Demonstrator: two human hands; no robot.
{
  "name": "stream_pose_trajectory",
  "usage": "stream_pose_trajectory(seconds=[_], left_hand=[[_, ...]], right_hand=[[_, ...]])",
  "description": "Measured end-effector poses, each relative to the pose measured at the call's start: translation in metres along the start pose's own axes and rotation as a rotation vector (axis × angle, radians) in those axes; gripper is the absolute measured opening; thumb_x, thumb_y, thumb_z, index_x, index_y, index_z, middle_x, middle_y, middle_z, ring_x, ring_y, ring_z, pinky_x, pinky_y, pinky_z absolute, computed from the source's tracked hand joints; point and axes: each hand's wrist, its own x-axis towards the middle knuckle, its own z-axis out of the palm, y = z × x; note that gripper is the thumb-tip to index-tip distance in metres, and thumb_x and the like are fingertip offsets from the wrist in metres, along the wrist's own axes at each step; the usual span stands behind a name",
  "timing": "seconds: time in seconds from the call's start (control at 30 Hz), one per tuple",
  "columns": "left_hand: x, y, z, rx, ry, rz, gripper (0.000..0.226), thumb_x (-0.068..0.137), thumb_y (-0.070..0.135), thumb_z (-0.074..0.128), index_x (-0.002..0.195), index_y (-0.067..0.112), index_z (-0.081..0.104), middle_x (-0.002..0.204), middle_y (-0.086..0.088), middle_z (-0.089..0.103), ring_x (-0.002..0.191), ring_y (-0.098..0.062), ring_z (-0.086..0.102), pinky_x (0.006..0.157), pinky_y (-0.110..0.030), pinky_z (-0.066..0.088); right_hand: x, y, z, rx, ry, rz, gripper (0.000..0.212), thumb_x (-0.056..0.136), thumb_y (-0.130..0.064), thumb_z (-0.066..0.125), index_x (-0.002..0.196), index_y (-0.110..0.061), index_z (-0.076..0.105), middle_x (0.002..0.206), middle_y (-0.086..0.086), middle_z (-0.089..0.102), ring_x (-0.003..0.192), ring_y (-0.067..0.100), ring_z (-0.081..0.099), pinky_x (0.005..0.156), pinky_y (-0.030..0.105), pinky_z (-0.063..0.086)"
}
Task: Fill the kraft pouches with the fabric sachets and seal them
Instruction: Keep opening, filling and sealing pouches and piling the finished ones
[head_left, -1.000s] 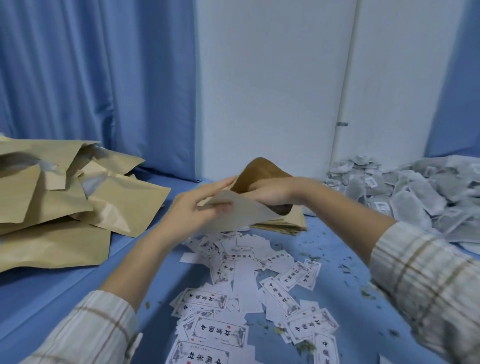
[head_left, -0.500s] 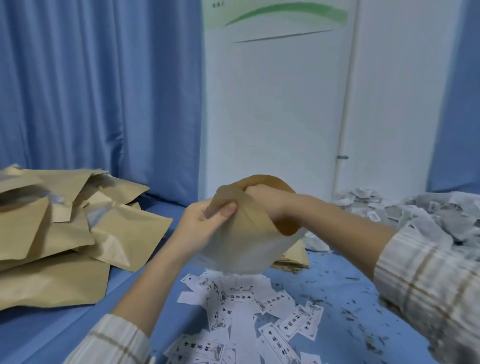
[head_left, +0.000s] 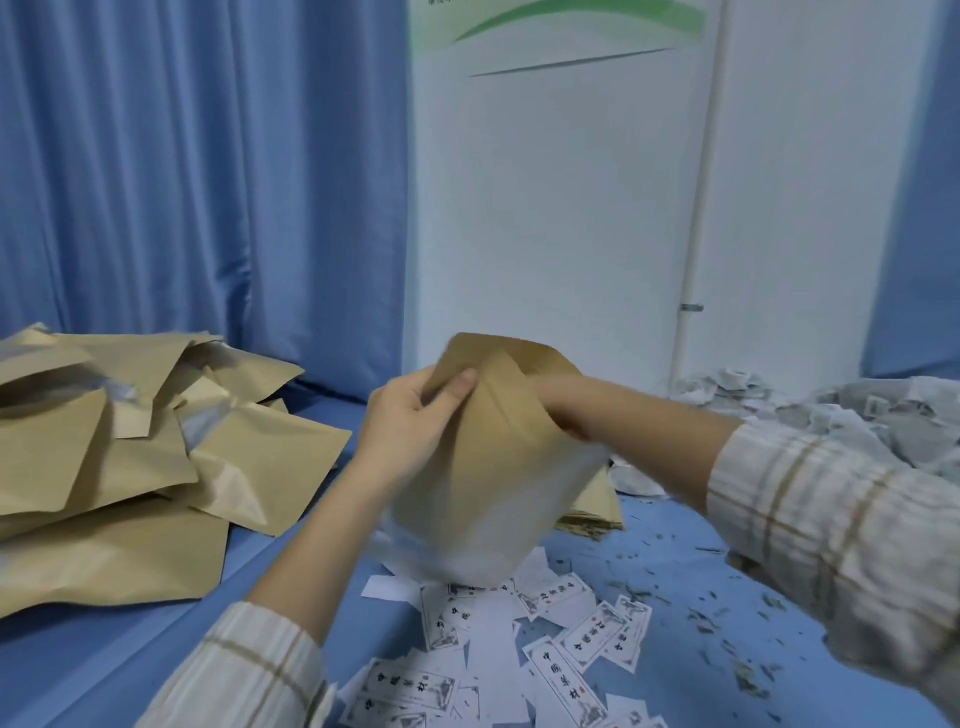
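Observation:
A kraft pouch (head_left: 488, 457) with a pale, blurred lower part hangs upright above the blue table, its mouth at the top. My left hand (head_left: 410, 421) pinches the near left edge of the mouth, thumb on the front. My right hand (head_left: 566, 405) grips the mouth's right side, its fingers hidden by the paper. A heap of grey-white fabric sachets (head_left: 852, 421) lies at the far right. A flat stack of empty kraft pouches (head_left: 597, 509) sits just behind the held one.
A big pile of kraft pouches (head_left: 130, 467) covers the left of the blue table (head_left: 104, 660). Several printed white labels (head_left: 519, 654) lie scattered in front. Green crumbs (head_left: 727, 623) speckle the right. Blue curtains and a white wall panel stand behind.
The pouch has been lifted off the stack and turned upright, and its mouth is held wider between both hands. The camera has tilted upward.

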Motion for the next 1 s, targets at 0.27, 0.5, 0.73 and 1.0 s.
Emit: stream_pose_trajectory(seconds=[0.27, 0.5, 0.73, 1.0], left_hand=[[0.014, 0.002, -0.019, -0.111, 0.116, -0.182, 0.022, 0.09, 0.044, 0.058, 0.079, 0.029, 0.069, 0.081, 0.012, 0.072, 0.085, -0.009, 0.067, 0.074, -0.025, 0.051], [0.01, 0.005, -0.018, -0.359, -0.057, -0.315, 0.024, 0.084, 0.043, 0.064, 0.093, 0.022, 0.072, 0.092, 0.002, 0.075, 0.086, -0.017, 0.071, 0.071, -0.03, 0.053], [0.012, 0.006, -0.001, -0.492, -0.104, -0.411, 0.033, 0.084, 0.039, 0.065, 0.106, 0.014, 0.07, 0.103, -0.007, 0.073, 0.094, -0.024, 0.07, 0.083, -0.037, 0.054], [0.016, 0.008, 0.009, -0.421, 0.01, -0.301, 0.029, 0.075, 0.036, 0.075, 0.094, 0.014, 0.073, 0.093, -0.001, 0.075, 0.086, -0.018, 0.071, 0.071, -0.029, 0.057]], right_hand=[[-0.029, 0.027, -0.035, 0.416, 0.383, 0.031, 0.049, 0.089, -0.063, 0.035, 0.07, -0.034, 0.07, 0.084, -0.016, 0.07, 0.084, -0.006, 0.062, 0.081, 0.019, 0.046], [-0.043, 0.074, -0.014, 0.184, 0.552, -0.011, 0.02, 0.075, -0.05, 0.068, 0.086, -0.032, 0.065, 0.125, -0.014, 0.046, 0.119, 0.005, 0.035, 0.099, 0.027, 0.03], [-0.042, 0.096, -0.005, 0.828, 0.561, -0.046, 0.013, 0.065, -0.035, 0.081, 0.073, -0.031, 0.071, 0.073, -0.019, 0.066, 0.069, -0.006, 0.059, 0.063, 0.007, 0.044], [-0.031, 0.105, 0.0, 0.723, 0.663, 0.072, 0.015, 0.063, -0.031, 0.083, 0.072, -0.033, 0.072, 0.076, -0.018, 0.07, 0.079, -0.005, 0.062, 0.072, 0.01, 0.05]])
